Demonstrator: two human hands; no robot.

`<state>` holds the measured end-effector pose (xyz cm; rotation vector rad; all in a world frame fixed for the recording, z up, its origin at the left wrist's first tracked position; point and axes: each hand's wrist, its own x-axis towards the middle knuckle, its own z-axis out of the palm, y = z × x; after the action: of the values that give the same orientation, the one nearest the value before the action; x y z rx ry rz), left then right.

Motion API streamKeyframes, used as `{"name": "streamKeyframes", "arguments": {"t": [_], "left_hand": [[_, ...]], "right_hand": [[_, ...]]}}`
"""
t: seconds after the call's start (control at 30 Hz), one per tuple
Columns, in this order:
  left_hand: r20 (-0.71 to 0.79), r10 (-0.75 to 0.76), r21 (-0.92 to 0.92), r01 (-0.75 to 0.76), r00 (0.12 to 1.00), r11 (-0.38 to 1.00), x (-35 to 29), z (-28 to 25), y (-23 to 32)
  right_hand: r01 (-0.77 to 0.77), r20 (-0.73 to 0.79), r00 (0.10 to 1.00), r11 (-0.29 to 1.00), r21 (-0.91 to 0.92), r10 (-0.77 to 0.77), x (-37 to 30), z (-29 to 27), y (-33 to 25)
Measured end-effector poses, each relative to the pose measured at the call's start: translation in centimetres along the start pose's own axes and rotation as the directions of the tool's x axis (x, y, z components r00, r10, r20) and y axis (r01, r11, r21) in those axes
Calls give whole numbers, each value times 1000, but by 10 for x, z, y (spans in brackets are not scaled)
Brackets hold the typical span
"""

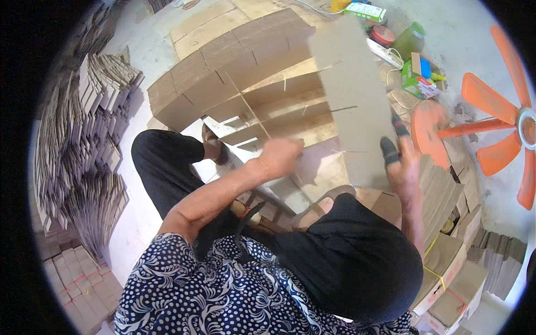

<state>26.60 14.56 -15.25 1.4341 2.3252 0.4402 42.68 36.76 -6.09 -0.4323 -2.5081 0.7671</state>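
Observation:
A slotted cardboard divider panel [357, 106] stands tilted over the right end of a partly assembled cardboard partition grid [251, 106]. My right hand [401, 164], with black covers on some fingers, grips this panel at its right edge. Cross strips [296, 114] run from the grid toward the panel's slots; the panel's edge is a little blurred. My left hand [282, 157] is closed and blurred by motion, close to the near ends of the cross strips. Whatever its fingers may hold is hidden.
Tall stacks of cardboard strips [84, 139] line the left side. An orange fan [491, 120] stands at right, near a green jar [409, 39] and a small green box [419, 78]. Cardboard bundles and boxes [444, 262] are beside my right knee.

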Motion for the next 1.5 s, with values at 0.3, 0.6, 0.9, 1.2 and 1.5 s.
{"name": "streamKeyframes", "arguments": {"t": [0.3, 0.6, 0.9, 1.2, 1.5], "left_hand": [[-59, -31, -46, 28, 998, 999, 4, 11, -3], [2, -37, -102, 37, 999, 994, 9, 6, -6], [29, -37, -72, 39, 999, 997, 10, 2, -7], [1, -33, -31, 33, 999, 999, 10, -1, -7], [37, 36, 91, -39, 999, 995, 15, 8, -13]], "right_hand": [[10, 308, 950, 994, 113, -45, 74, 34, -25], [26, 365, 929, 996, 86, -56, 83, 38, -37], [121, 431, 895, 993, 18, -117, 80, 77, -25], [373, 232, 918, 900, -226, -322, 52, 111, -33], [-98, 554, 831, 993, 61, 47, 44, 101, -15]]}}
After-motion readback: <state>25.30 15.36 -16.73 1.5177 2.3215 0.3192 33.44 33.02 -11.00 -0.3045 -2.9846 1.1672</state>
